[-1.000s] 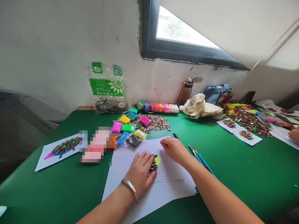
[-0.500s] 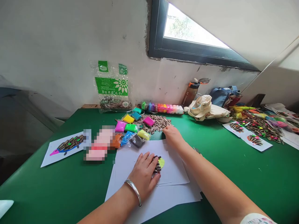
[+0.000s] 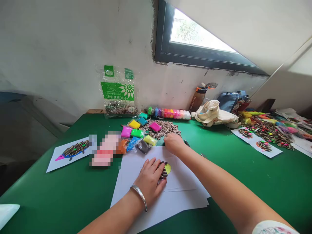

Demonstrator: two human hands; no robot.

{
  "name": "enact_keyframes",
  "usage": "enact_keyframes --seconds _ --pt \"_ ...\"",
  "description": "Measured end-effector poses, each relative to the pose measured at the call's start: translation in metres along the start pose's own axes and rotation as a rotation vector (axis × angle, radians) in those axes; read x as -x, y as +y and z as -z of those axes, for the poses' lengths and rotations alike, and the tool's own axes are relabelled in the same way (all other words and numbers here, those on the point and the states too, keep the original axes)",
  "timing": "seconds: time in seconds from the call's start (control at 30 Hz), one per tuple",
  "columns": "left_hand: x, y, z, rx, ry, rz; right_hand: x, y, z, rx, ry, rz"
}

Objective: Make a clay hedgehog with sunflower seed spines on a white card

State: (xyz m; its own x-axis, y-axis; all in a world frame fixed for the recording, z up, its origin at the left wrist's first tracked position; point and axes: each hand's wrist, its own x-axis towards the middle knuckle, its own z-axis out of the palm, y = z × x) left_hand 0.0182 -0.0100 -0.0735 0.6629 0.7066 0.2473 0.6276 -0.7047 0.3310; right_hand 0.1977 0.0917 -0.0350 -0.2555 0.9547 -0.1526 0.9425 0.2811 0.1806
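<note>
My left hand (image 3: 150,179), with a silver bangle at the wrist, lies spread over white paper (image 3: 136,208). Its fingers partly cover a cluster of dark sunflower seeds (image 3: 163,174) set on a flat yellow clay shape (image 3: 168,168). At the front edge of the loose seed pile (image 3: 170,127), my right hand (image 3: 174,143) is closed, fingertips turned down and away from me. What sits between those fingertips, if anything, is hidden. Packets of coloured clay, among them a black one (image 3: 143,147) and a light yellow one (image 3: 150,140), lie left of my right hand.
A hedgehog picture (image 3: 73,152) made with seeds lies on the green table (image 3: 31,195) at left. Along the wall stand a seed bag (image 3: 119,94), a row of coloured clay (image 3: 170,113), a bottle (image 3: 197,99) and a cloth bag (image 3: 211,112). More seed pictures (image 3: 265,147) lie at right.
My right hand has shifted a little left and towards me along the pile's front edge, uncovering a dark pen-like object beside it. My left hand stays on the paper.
</note>
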Motion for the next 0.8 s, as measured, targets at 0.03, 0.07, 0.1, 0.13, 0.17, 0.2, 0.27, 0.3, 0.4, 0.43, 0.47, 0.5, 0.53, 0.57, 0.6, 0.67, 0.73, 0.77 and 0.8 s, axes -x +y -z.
enact_keyframes --seconds 0.03,0.07,0.1,0.13,0.17,0.2,0.27,0.3,0.4,0.43,0.47,0.5,0.53,0.57,0.6,0.67,0.73,0.77,0.8 --pt "0.0 0.0 0.0 -0.002 -0.003 0.0 -0.002 0.001 -0.001 -0.012 0.018 -0.011" --pt "0.0 0.0 0.0 -0.004 -0.006 0.001 -0.004 0.002 -0.002 -0.029 0.043 -0.025" --pt "0.0 0.0 0.001 -0.007 -0.009 0.004 -0.005 0.003 -0.003 -0.048 0.068 -0.039" --pt "0.001 0.0 0.001 -0.009 -0.012 0.005 -0.005 0.003 -0.005 -0.065 0.088 -0.053" --pt "0.001 0.0 0.001 -0.01 -0.014 0.006 -0.004 0.003 -0.007 -0.083 0.107 -0.065" --pt "0.001 0.0 0.001 -0.01 -0.016 0.007 -0.003 0.003 -0.009 -0.101 0.127 -0.078" --pt "0.001 0.0 0.001 -0.009 -0.019 0.006 0.004 0.004 -0.012 -0.141 0.17 -0.1" --pt "0.001 0.0 0.001 -0.008 -0.019 0.006 0.008 0.005 -0.012 -0.164 0.195 -0.111" --pt "0.001 0.0 0.001 -0.005 -0.013 0.01 0.028 0.008 -0.014 -0.231 0.281 -0.144" --pt "0.001 0.001 0.001 -0.005 -0.011 0.01 0.036 0.008 -0.016 -0.272 0.316 -0.152" --pt "0.0 0.001 0.001 -0.004 -0.01 0.01 0.045 0.008 -0.019 -0.33 0.358 -0.159" --pt "0.0 0.0 0.001 -0.005 -0.011 0.008 0.054 0.007 -0.022 -0.496 0.435 -0.155" --pt "0.0 0.0 0.001 -0.007 -0.012 0.005 0.062 0.006 -0.026 -0.677 0.491 -0.141" --pt "0.0 0.0 0.001 -0.009 -0.011 0.002 0.07 0.004 -0.031 -0.837 0.502 -0.13" --pt "0.0 0.0 0.001 -0.011 -0.009 -0.002 0.078 0.001 -0.035 -0.979 0.482 -0.143" --pt "0.0 -0.001 0.001 -0.014 0.002 -0.005 0.089 -0.005 -0.042 -1.208 0.403 -0.161" --pt "0.0 -0.001 0.0 -0.015 0.011 -0.005 0.095 -0.01 -0.045 -1.34 0.361 -0.158" --pt "0.0 -0.001 0.0 -0.015 0.015 -0.007 0.096 -0.012 -0.045 -1.354 0.366 -0.143" --pt "0.0 -0.002 0.0 -0.016 0.019 -0.009 0.096 -0.014 -0.044 -1.334 0.389 -0.125"
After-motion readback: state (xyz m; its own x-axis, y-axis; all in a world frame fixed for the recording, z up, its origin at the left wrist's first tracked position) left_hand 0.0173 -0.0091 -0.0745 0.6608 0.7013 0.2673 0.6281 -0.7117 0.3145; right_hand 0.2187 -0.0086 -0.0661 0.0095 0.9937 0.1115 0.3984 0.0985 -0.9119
